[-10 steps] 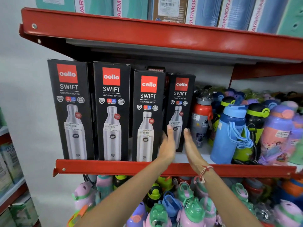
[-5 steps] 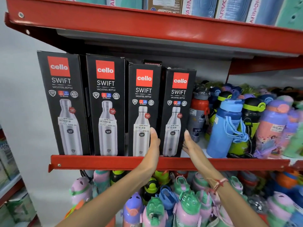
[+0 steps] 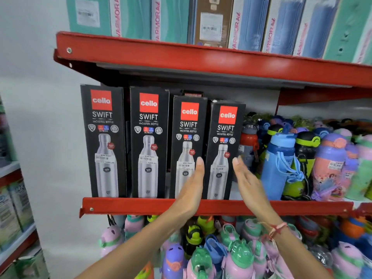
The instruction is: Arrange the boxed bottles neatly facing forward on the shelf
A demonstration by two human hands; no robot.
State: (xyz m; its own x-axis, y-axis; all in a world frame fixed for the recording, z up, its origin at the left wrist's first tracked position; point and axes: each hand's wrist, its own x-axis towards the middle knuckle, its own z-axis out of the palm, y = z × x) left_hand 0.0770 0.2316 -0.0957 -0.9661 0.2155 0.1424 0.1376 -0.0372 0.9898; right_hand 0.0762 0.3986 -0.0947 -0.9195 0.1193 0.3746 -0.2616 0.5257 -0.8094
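Four black Cello Swift bottle boxes stand upright in a row on the red shelf (image 3: 128,205), fronts facing me: the first box (image 3: 103,141), second box (image 3: 149,143), third box (image 3: 188,133) and fourth box (image 3: 225,133). My left hand (image 3: 193,184) is flat with straight fingers, just left of the fourth box and overlapping the third box's lower corner. My right hand (image 3: 247,182) is flat at the fourth box's right edge, palm facing in. Neither hand grips anything.
Loose bottles crowd the shelf right of the boxes, nearest a red-lidded one (image 3: 248,141) and a blue one (image 3: 278,164). The upper red shelf (image 3: 181,55) carries tall boxes. Several children's bottles (image 3: 201,258) fill the level below. Another rack (image 3: 14,198) stands left.
The fourth box came forward from behind into line with the other three. My hands, which pressed its sides half a second ago, have straightened and eased back from it.
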